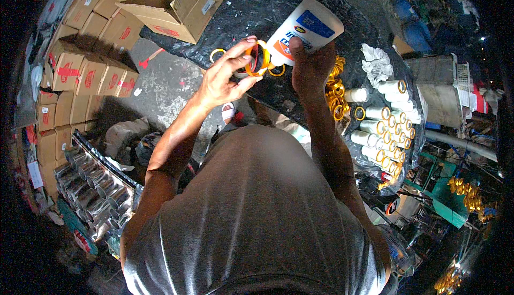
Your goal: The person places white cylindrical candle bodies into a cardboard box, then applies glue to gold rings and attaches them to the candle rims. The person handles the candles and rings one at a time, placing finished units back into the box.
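My left hand [220,83] holds a gold ring [266,55] upright between thumb and fingers. A white squeeze bottle [321,23] with a blue and orange label, looking like a glue bottle, is gripped in my right hand [311,67]. The bottle is tipped, its nozzle pointing down to the left at the ring's edge; whether anything flows out is too small to tell. Below them on the black plastic sheet lie loose gold rings [217,51]. To the right of my right hand is a heap of gold rings [336,92].
White cylinders [370,138], many with gold rings at their ends, lie stacked at the right. A crumpled white wrapper [376,62] is beyond them. An open carton [182,13] stands at the far left, near stacked boxes [88,75]. Shiny metal tubes [93,182] sit at the lower left.
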`<act>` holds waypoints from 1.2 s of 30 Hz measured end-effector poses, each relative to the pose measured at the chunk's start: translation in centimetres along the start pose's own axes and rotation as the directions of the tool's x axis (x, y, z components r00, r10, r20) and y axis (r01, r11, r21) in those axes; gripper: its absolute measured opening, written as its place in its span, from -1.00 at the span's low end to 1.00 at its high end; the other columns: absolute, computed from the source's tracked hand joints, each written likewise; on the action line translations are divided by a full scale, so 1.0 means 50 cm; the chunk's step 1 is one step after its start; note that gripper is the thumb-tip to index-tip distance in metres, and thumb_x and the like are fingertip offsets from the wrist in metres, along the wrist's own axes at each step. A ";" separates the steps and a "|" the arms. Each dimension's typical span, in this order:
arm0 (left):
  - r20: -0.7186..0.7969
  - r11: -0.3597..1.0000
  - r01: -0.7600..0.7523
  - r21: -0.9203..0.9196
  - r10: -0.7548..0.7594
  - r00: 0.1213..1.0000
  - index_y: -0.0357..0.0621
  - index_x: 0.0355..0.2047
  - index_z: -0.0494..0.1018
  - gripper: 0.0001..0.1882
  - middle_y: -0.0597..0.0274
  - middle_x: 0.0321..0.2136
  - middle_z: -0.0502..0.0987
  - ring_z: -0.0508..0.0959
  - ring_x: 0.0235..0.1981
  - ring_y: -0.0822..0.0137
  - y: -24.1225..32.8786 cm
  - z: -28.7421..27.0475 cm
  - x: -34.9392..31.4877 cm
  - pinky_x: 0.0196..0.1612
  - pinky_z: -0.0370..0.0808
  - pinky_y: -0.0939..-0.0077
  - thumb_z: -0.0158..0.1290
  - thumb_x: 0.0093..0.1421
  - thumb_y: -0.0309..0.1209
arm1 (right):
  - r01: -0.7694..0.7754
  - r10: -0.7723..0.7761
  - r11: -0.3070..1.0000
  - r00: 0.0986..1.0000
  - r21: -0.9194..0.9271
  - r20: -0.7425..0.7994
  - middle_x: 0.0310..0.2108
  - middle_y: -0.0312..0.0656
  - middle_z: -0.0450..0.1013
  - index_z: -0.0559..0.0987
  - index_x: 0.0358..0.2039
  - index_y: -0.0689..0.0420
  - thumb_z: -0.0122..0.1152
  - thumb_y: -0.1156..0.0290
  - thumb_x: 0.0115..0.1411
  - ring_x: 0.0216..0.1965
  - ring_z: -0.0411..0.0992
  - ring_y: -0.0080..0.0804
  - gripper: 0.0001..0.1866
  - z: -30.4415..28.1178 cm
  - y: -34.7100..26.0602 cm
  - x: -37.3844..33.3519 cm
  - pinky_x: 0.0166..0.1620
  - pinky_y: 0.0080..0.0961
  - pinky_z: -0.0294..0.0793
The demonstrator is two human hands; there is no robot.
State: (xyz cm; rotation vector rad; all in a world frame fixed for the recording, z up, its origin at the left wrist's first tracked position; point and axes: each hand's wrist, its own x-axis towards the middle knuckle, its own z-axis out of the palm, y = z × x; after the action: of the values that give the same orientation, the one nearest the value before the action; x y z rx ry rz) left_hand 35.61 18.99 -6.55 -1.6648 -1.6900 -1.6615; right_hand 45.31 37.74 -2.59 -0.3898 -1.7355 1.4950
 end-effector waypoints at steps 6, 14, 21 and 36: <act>-0.208 0.851 0.524 0.006 -0.512 0.834 -0.17 0.11 0.37 -0.28 -0.05 0.09 0.49 0.55 0.11 0.09 -0.185 -0.010 -0.095 0.16 0.53 0.23 0.44 -0.08 -0.52 | -0.081 0.156 0.875 0.980 -0.477 0.120 -0.06 -0.04 0.53 0.40 0.17 0.21 0.27 0.32 0.36 -0.08 0.54 -0.16 -0.54 -0.125 0.187 -0.021 -0.01 -0.29 0.61; -0.027 0.689 0.592 0.418 -0.642 0.766 -0.17 0.12 0.48 -0.24 -0.04 0.11 0.53 0.45 0.21 -0.09 -0.550 0.020 -0.266 0.30 0.37 0.13 0.49 -0.13 -0.32 | -0.523 0.715 0.507 0.699 0.685 0.004 0.05 -0.06 0.52 0.35 0.26 0.19 0.01 0.15 0.48 0.03 0.53 -0.09 -0.52 -0.249 0.209 -0.164 0.03 0.04 0.57; 0.738 0.916 0.215 0.338 -0.400 0.544 -0.28 0.03 0.47 -0.49 -0.19 0.14 0.45 0.41 0.19 -0.20 -0.365 0.162 -0.164 0.29 0.33 0.00 0.25 0.05 -0.39 | -0.562 0.672 0.733 0.685 0.383 -0.281 -0.09 -0.10 0.57 0.43 0.15 0.23 0.07 0.05 0.46 -0.11 0.58 -0.23 -0.50 -0.412 0.224 -0.313 0.00 -0.29 0.61; 0.640 0.436 0.892 -0.123 -0.652 0.407 -0.20 -0.02 0.58 -0.72 -0.08 -0.01 0.55 0.51 0.12 -0.01 -0.171 0.352 -0.194 0.22 0.40 0.05 0.02 0.38 -0.34 | -0.516 0.747 0.552 0.656 0.655 -0.113 0.02 -0.10 0.51 0.40 0.21 0.14 0.07 0.12 0.47 0.04 0.51 -0.12 -0.54 -0.436 0.114 -0.225 0.10 0.00 0.52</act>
State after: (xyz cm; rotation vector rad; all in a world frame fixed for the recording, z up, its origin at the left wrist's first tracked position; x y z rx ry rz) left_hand 40.78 30.58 -24.33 -1.6504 -2.9427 -2.3088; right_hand 66.84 46.52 -12.26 -1.0050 -0.7401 2.1949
